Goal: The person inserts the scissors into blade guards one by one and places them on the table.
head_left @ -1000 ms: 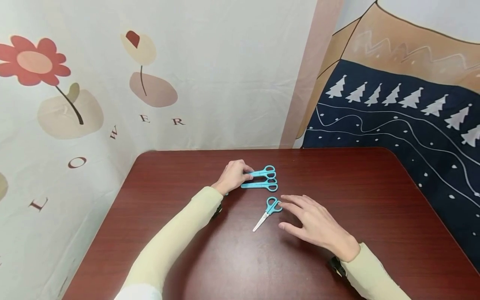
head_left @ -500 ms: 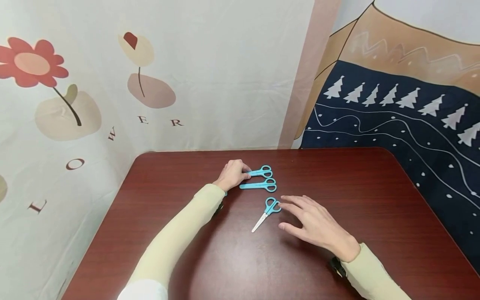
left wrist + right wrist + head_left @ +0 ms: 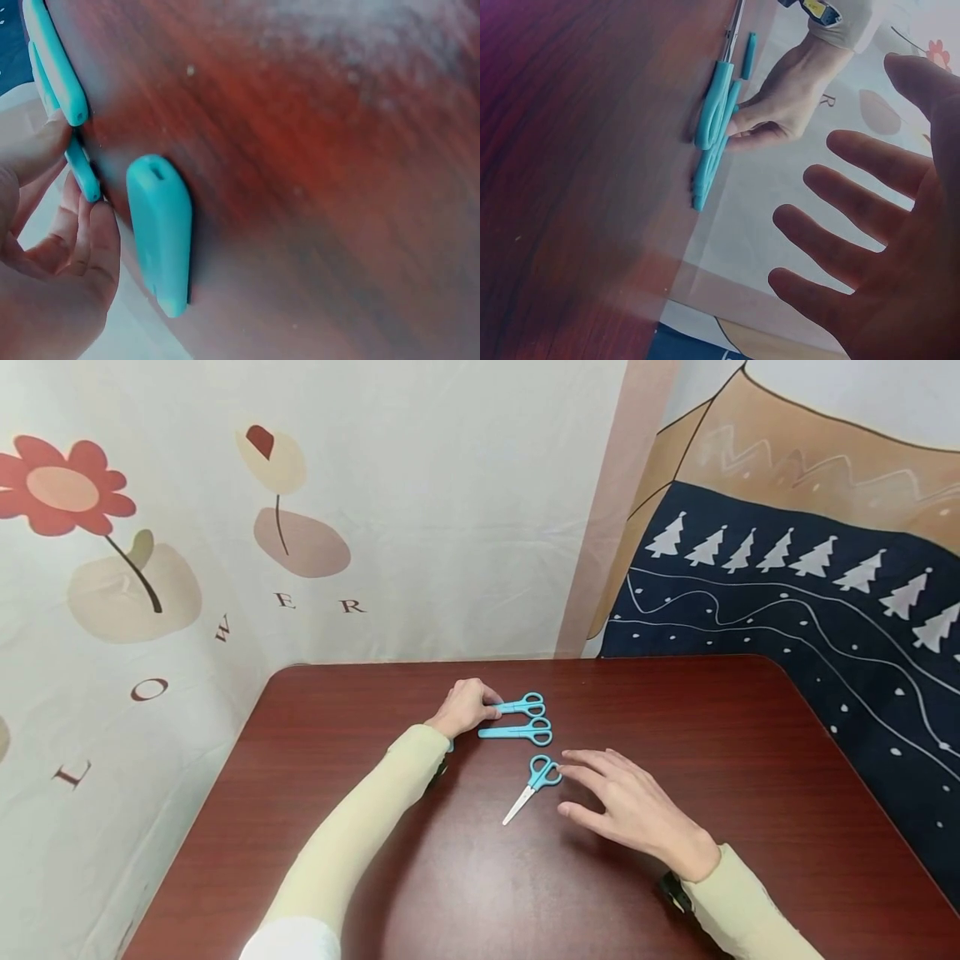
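Lining up small blue scissors on the worktop (image 3: 750,760)

To do it well, the left hand (image 3: 463,707), pinching the farthest scissors (image 3: 523,704) by the covered blade end, should keep them parallel to the capped middle pair (image 3: 519,732) just nearer. The right hand (image 3: 633,808), fingers spread and holding nothing, hovers just right of the bare-bladed scissors (image 3: 534,784), nearest of all. Count: three scissors, plus one loose blue cover (image 3: 160,229) beside the left hand.

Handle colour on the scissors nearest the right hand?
Light blue handles, bare metal blades; clearest in the head view.
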`<state>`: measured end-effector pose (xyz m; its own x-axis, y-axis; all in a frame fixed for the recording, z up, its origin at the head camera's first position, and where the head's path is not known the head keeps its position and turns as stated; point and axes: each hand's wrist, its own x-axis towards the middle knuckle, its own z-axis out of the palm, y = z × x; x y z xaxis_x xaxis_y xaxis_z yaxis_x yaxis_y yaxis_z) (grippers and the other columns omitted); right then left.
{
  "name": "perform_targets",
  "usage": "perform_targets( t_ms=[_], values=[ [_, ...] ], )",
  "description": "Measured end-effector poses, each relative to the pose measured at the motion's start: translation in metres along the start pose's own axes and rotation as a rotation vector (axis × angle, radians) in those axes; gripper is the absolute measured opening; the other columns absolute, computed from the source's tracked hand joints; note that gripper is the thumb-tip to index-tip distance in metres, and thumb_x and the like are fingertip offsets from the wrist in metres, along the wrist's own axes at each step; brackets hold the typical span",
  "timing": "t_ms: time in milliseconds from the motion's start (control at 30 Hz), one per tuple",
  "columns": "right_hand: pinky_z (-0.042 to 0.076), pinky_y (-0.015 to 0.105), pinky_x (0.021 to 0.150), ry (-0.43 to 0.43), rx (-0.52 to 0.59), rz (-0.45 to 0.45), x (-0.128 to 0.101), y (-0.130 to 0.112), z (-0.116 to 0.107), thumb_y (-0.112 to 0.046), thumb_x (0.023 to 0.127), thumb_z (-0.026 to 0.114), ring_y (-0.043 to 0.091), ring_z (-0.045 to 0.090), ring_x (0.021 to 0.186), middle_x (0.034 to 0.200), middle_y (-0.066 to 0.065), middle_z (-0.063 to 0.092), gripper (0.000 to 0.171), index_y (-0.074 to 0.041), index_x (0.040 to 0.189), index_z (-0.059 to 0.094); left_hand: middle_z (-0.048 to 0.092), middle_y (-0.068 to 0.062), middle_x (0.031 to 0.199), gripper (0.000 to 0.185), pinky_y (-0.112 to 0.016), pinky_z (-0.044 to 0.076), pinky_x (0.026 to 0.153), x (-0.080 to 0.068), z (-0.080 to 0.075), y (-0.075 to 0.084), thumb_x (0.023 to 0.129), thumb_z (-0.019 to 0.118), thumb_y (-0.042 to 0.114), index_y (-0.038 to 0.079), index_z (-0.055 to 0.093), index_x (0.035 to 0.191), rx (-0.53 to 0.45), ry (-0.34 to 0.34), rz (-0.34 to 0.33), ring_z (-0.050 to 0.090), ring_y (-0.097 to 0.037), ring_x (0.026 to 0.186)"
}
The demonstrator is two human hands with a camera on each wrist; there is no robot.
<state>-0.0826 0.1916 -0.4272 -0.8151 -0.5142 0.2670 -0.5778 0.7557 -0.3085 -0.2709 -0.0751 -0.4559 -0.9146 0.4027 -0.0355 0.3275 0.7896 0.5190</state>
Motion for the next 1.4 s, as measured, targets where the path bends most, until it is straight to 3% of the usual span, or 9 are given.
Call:
perform_targets(
  t_ms=[300, 467, 600, 867, 1100, 1400],
  values=[
    [0.045, 0.052, 0.109, -0.017, -0.010, -0.038, 0.004, 0.001, 0.003, -0.051, 0.093, 0.073, 0.029, 0.056, 0.132, 0.141, 0.005, 0.063, 0.052, -0.013, 0.129, 0.072, 0.073, -0.009, 0.117, 0.034, -0.038, 0.053, 0.094, -0.007, -0.012, -0.002, 0.094, 0.078, 0.020, 0.008, 0.075, 0.126, -0.024, -0.050, 0.063, 0.066, -0.023, 0.111],
    [0.043, 0.053, 0.111, -0.045, -0.007, -0.093, 0.009, 0.004, 0.006, -0.050, 0.092, 0.075, 0.033, 0.052, 0.138, 0.145, 0.005, 0.060, 0.055, -0.012, 0.132, 0.071, 0.066, -0.013, 0.127, 0.047, -0.042, 0.052, 0.097, -0.021, -0.022, 0.000, 0.097, 0.075, 0.028, 0.007, 0.067, 0.138, -0.114, -0.009, 0.118, 0.064, -0.026, 0.115],
    [0.041, 0.056, 0.113, -0.107, 0.029, -0.121, 0.014, 0.005, 0.008, -0.050, 0.093, 0.074, 0.035, 0.047, 0.142, 0.150, 0.005, 0.057, 0.060, -0.012, 0.139, 0.066, 0.062, -0.012, 0.138, 0.056, -0.045, 0.047, 0.106, -0.035, -0.031, 0.000, 0.096, 0.073, 0.037, 0.008, 0.062, 0.144, -0.150, 0.033, 0.141, 0.058, -0.027, 0.127],
    [0.036, 0.063, 0.114, -0.234, 0.065, -0.139, 0.025, 0.005, 0.013, -0.050, 0.095, 0.072, 0.038, 0.039, 0.148, 0.155, 0.008, 0.051, 0.066, -0.013, 0.148, 0.058, 0.047, -0.008, 0.157, 0.069, -0.050, 0.037, 0.116, -0.070, -0.046, -0.004, 0.096, 0.068, 0.050, 0.014, 0.051, 0.153, -0.194, 0.078, 0.133, 0.040, -0.024, 0.147],
    [0.034, 0.068, 0.111, -0.336, 0.028, -0.147, 0.033, 0.004, 0.022, -0.051, 0.094, 0.073, 0.042, 0.035, 0.149, 0.158, 0.009, 0.048, 0.069, -0.015, 0.151, 0.055, 0.031, -0.006, 0.167, 0.074, -0.057, 0.032, 0.118, -0.100, -0.051, -0.011, 0.097, 0.064, 0.054, 0.018, 0.044, 0.158, -0.200, 0.083, 0.104, 0.031, -0.030, 0.152],
    [0.036, 0.068, 0.110, -0.361, 0.007, -0.182, 0.043, 0.007, 0.031, -0.049, 0.096, 0.071, 0.041, 0.036, 0.148, 0.158, 0.011, 0.047, 0.067, -0.012, 0.150, 0.056, 0.027, -0.005, 0.169, 0.076, -0.056, 0.030, 0.119, -0.132, -0.056, -0.024, 0.097, 0.065, 0.052, 0.017, 0.040, 0.160, -0.178, 0.114, 0.079, 0.029, -0.029, 0.153]
  ],
)
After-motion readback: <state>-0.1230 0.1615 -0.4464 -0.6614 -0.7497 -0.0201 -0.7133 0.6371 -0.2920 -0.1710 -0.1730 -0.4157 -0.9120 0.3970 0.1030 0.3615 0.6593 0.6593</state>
